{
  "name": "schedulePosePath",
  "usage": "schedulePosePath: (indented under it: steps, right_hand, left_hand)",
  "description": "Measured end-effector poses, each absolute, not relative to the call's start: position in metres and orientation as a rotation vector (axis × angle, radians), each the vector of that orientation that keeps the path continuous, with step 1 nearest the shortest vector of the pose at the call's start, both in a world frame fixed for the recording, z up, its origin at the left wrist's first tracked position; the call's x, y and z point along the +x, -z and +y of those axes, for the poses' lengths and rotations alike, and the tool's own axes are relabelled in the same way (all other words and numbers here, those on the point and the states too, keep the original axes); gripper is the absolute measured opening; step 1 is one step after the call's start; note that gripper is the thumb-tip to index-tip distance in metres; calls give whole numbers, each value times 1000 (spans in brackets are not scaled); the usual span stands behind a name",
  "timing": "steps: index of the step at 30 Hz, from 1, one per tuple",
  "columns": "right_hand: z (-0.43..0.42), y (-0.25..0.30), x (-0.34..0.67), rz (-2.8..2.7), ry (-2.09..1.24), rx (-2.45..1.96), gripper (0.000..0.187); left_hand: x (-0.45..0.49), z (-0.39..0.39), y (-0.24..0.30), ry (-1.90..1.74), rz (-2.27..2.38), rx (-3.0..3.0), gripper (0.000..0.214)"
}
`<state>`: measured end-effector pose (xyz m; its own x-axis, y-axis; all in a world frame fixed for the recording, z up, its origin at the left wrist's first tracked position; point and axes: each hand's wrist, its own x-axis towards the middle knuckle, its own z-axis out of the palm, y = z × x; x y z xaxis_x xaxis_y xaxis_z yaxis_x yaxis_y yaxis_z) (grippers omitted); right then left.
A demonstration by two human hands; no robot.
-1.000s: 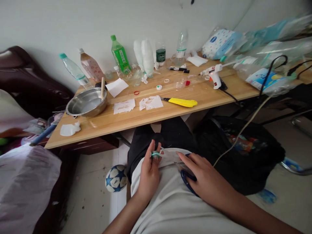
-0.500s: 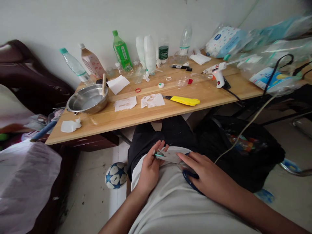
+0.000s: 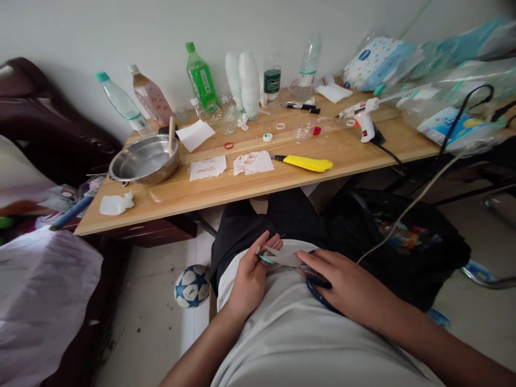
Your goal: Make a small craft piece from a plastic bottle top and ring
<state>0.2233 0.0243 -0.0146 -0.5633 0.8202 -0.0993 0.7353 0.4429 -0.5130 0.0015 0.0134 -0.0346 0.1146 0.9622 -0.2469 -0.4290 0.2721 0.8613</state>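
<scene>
Above my lap, my left hand [image 3: 250,273] is closed, pinching a small teal-rimmed piece of clear plastic [image 3: 265,258] between thumb and fingers. Facing it from the right, my right hand [image 3: 342,275] grips scissors [image 3: 317,290] by their dark blue handles. Their metal blades point left and are parted at the teal-rimmed piece. Whether an edge is biting into the plastic, I cannot tell. My fingers hide part of the handles.
Across the wooden table [image 3: 161,207] lie a steel bowl [image 3: 161,171], a yellow utility knife [image 3: 308,163], torn white paper [image 3: 253,163] and a glue gun [image 3: 365,121]. Several bottles stand behind, including a green one [image 3: 202,80]. A football [image 3: 192,286] rests on the floor.
The teal-rimmed piece has turned in my left hand and shows more of its round edge. The scissors have shifted slightly, and the head view has moved a little.
</scene>
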Motion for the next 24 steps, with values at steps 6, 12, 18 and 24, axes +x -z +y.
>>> schedulePosePath:
  steps: [6,12,18,24]
  right_hand:
    - [18,11,226,-2558,-700,-1338,58]
    - [20,7,222,-2568,-582,-1412,56]
    - [22,11,224,-2556,-688,-1373,56]
    - [22,13,225,-2530,-800,-1388,57]
  left_hand:
    - [4,16,39,-1249,993,591,37]
    - [5,16,30,-1197,1054,633,39]
    - [8,15,27,-1190,1038,661,41]
    - [7,15,29,-1183,999,664,40]
